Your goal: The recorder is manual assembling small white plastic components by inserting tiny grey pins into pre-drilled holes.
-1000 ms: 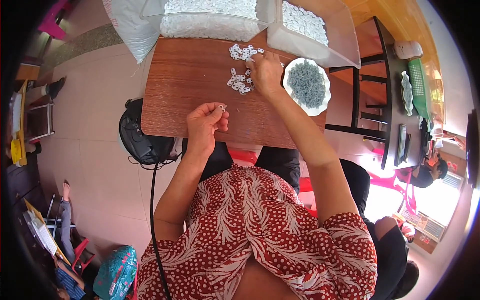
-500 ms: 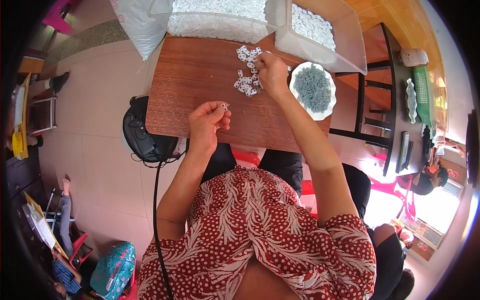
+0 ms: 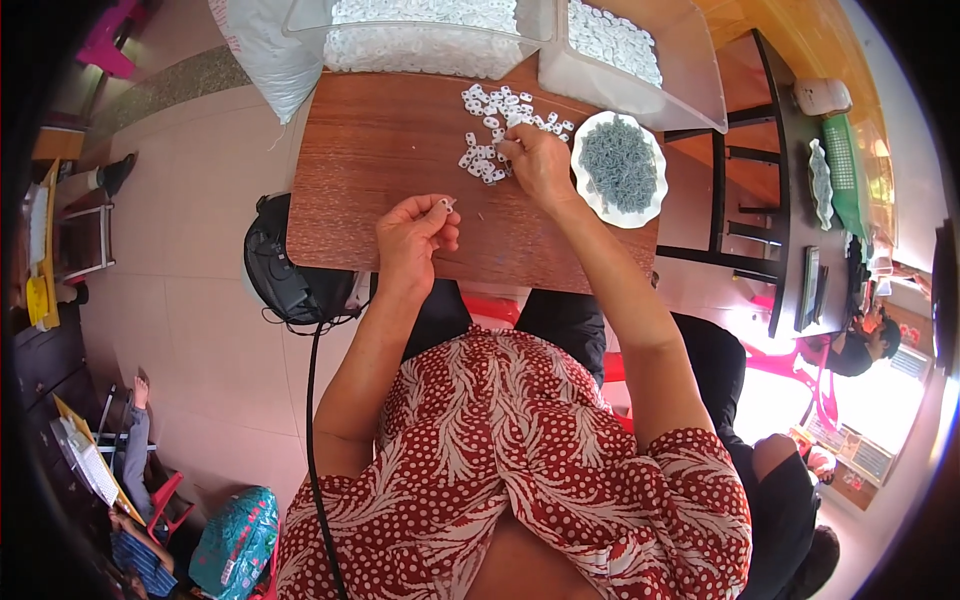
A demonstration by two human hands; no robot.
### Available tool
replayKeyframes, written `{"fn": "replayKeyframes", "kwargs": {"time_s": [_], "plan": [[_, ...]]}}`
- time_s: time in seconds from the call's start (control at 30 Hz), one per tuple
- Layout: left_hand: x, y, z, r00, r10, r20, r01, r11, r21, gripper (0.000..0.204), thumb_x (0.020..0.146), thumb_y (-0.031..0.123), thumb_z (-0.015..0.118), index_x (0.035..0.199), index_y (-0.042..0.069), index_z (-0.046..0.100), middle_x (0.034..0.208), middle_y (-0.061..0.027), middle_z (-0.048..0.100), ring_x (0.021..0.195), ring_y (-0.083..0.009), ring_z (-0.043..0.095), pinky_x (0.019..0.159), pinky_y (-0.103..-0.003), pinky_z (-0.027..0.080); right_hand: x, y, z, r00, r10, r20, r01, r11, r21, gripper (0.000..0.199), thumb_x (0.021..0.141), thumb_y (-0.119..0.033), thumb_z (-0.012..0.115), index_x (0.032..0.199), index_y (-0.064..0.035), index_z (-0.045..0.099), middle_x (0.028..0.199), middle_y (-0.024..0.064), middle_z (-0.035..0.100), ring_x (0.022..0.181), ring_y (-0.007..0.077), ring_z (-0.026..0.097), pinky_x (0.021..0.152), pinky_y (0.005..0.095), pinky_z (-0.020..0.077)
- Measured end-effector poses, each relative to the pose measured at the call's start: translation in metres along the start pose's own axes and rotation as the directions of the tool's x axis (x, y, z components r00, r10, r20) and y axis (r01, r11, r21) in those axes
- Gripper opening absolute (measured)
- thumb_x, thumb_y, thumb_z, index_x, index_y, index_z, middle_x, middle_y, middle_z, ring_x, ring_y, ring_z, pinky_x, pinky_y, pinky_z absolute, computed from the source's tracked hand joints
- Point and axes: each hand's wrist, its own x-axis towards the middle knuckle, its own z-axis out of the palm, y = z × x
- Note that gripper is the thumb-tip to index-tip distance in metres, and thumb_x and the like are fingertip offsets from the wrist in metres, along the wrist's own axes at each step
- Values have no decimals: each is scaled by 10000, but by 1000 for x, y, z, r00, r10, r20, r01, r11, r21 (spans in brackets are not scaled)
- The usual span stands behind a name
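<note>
My left hand is raised over the near part of the brown wooden table. Thumb and forefinger pinch a small white plastic piece. My right hand reaches to the near right side of a loose pile of small white plastic pieces with holes. Its fingers are drawn together at the pile, and whatever is between them cannot be made out. Right of that hand stands a white scalloped plate heaped with small grey screw-like or nail-like pieces.
Clear plastic bins full of white pieces stand along the table's far edge. A white sack leans at the far left. A black bag sits beside the table's left edge. A dark table stands right, and other people sit farther off.
My right hand has moved nearer to me, from the pile's upper right to its lower right. My left hand keeps its pinch in nearly the same place. The view has shifted slightly.
</note>
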Motion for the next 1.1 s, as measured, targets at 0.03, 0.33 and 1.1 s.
{"fn": "replayKeyframes", "kwargs": {"time_s": [0.03, 0.33, 1.1], "plan": [[0, -1, -1, 1000, 6, -1, -6, 1000, 5, 113, 839, 63, 589, 907, -27, 600, 751, -97, 611, 563, -138, 552, 519, -259, 461, 3, 2, 1, 1000, -18, 13, 19, 997, -77, 99, 714, -127, 653, 749, -44, 612, 685, 174, 596, 662, 347, 582, 601, 427, 456], [0, 2, -3, 1000, 17, -20, -18, 1000, -16, 110, 848, 63, 576, 895, -33, 603, 740, -100, 610, 535, -143, 543, 508, -255, 456, 38, 3, 28, 982, -184, 39, 181, 873, -452, 80, 672, -114, 652, 730, -73, 615, 756, 148, 577, 763, 328, 550, 648, 427, 453], [-24, 13, 27, 995, 45, 90, -39, 997, -64, 97, 829, 60, 607, 875, -24, 599, 739, -90, 619, 567, -121, 563, 502, -238, 462, -59, -70, -50, 755, 337, 563, -647, 240, 724, 144, 826, -99, 612, 926, 3, 635, 735, 28, 618, 637, 66, 525, 528, 183, 382]]}}
